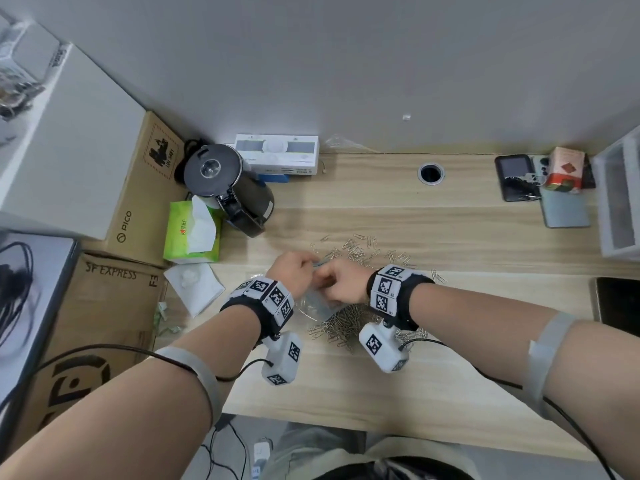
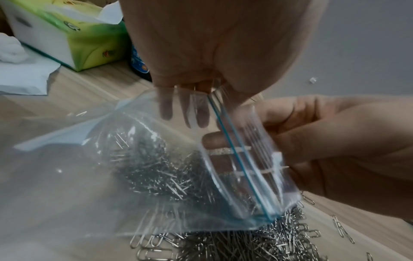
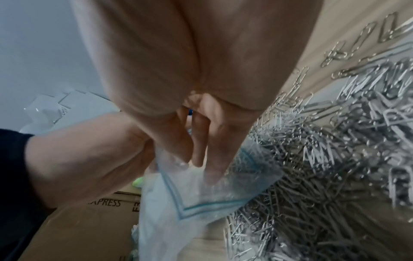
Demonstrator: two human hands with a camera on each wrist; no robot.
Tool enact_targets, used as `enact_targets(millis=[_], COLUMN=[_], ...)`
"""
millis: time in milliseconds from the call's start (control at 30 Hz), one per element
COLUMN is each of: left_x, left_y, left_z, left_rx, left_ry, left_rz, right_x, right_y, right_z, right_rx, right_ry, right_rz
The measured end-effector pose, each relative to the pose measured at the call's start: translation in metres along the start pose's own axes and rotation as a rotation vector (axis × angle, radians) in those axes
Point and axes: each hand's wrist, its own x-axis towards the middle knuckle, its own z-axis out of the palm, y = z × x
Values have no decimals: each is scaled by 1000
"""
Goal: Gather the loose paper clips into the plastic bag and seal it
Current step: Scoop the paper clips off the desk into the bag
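While hands hold bag (image 2: 156,167), "SF EXPRESS" box (image 1: 104,306)

One plastic bag (image 2: 138,176), paper clips (image 1: 358,252) too many to count, one tissue box (image 1: 191,233), one kettle (image 1: 228,188), two cardboard boxes (image 1: 145,188), two hands.

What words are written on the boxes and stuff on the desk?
"PICO": side of the upright brown cardboard box.
"SF EXPRESS": flat brown cardboard box at the left desk edge.
Green tissue pack, white box by the wall, red-and-white carton: print too small to read.
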Motion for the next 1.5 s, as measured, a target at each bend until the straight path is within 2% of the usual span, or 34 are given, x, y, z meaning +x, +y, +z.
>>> enact_targets(millis=[133, 300, 467, 700, 867, 1033, 1167, 1266, 1366, 1500], left_x=[-3, -7, -20, -35, -32, -23, -18, -18, -19, -20], left_y=[-6, -16, -40, -68, -67, -59, -50, -45, -45, -47], left_z=[-4, -21, -45, -61, -60, -48, -40, -39, -38, -36], left_rx=[-19, -42, -162, -455, -486, -334, -185, -108, -71, -64], left_ry=[7, -27, 11, 182, 234, 123, 90, 79, 73, 70], left_rz=[-4, -86, -174, -207, -243, -246, -222, -199, -191, -182], right_x=[-3, 14, 52, 77, 53, 26, 12, 5, 3, 2], right_y=[3, 18, 8, -1, 5, 16, 20, 26, 31, 37], right_z=[-13, -42, -51, -31, -21, -26, -32, -33, -25, -9], right_rx=[195, -87, -658, -1022, -1074, -1114, -1154, -1198, -1244, -1217], right_ry=[53, 336, 214, 12, -125, -243, -173, -93, -121, -96], right_rz=[75, 117, 107, -70, -171, -207, -176, -79, -3, -5])
